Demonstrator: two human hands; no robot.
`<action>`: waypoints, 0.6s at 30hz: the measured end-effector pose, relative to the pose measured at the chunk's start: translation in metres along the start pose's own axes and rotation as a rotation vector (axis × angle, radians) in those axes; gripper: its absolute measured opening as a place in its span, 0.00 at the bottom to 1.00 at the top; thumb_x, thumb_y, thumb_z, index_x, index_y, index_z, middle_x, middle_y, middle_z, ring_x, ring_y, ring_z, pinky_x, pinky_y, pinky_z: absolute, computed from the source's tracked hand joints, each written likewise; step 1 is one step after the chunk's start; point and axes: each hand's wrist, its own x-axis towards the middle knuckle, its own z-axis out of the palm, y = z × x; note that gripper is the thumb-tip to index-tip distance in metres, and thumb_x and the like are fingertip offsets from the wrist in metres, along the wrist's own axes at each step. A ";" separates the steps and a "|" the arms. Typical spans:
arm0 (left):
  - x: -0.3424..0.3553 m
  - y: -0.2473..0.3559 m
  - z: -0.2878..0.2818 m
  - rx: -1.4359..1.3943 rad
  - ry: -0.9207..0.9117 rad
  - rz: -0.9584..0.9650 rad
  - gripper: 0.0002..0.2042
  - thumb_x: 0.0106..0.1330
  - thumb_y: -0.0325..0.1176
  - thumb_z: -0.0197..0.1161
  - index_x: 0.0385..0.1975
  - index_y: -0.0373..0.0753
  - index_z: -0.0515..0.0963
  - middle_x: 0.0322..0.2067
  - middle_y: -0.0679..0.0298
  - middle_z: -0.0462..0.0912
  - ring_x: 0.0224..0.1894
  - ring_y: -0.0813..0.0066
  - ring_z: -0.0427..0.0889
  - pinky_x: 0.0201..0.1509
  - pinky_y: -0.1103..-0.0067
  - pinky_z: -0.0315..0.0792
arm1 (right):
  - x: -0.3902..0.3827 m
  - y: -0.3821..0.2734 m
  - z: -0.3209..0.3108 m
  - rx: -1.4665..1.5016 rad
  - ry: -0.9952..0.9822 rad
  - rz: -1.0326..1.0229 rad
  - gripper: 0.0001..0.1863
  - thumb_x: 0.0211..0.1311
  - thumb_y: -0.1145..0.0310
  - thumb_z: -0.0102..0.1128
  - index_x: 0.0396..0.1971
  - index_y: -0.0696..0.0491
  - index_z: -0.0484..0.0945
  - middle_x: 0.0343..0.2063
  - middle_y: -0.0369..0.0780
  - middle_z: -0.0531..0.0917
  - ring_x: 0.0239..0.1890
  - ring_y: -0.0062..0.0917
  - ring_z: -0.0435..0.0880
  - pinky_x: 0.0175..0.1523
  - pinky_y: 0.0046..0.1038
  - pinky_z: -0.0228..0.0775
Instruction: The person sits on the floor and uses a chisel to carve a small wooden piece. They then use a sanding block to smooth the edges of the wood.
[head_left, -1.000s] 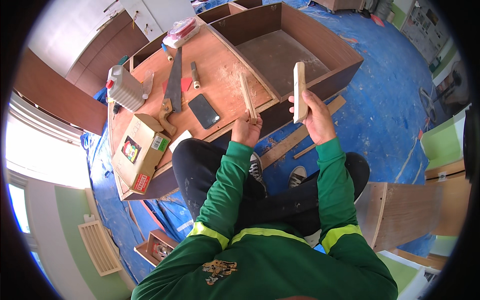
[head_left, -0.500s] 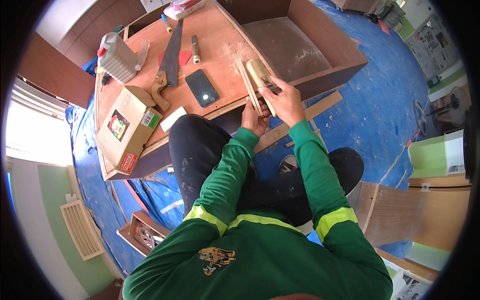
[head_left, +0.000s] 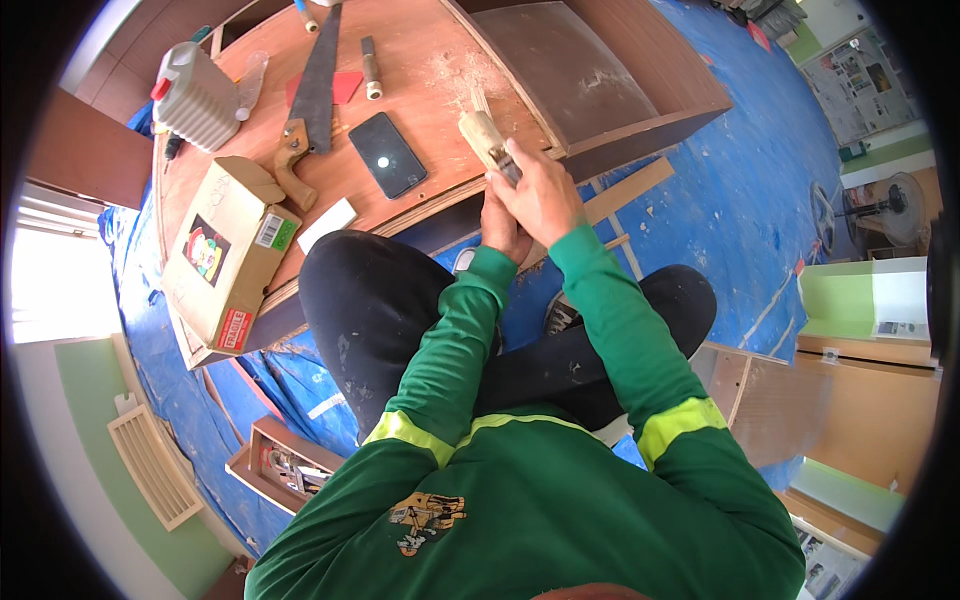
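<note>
I take the brown wooden board (head_left: 420,110) as my landmark: it lies flat over a blue tarp floor (head_left: 740,200), smooth and reddish, dusted with pale sawdust near its right part. Off its left edge I see a bright window and a white slatted vent (head_left: 150,465) low on a green wall. On the board's left end stands a white ribbed plastic jug (head_left: 195,95) with a red cap, and below it a tan cardboard box (head_left: 225,250) hangs partly over the near edge. Further right lie a handsaw (head_left: 305,95) with a wooden grip, a red card under its blade, a small chisel-like tool (head_left: 370,68), and a black phone (head_left: 388,154) face up with a white slip of paper just below it. At the board's near edge, right of the phone, my left hand (head_left: 497,225) sits curled under my right hand (head_left: 540,190), which is wrapped fully around a pale wooden block (head_left: 482,135) whose rounded end rests on the board. How tightly the left hand grips, I cannot tell. Right of the board opens a dark wooden cabinet box (head_left: 600,80).
</note>
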 end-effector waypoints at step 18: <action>-0.006 0.010 0.001 0.027 0.075 -0.129 0.24 0.84 0.59 0.38 0.39 0.49 0.75 0.22 0.73 0.72 0.16 0.83 0.65 0.14 0.84 0.54 | 0.021 0.027 -0.002 0.097 -0.107 0.200 0.33 0.64 0.55 0.72 0.64 0.60 0.79 0.36 0.58 0.88 0.42 0.37 0.93 0.50 0.33 0.83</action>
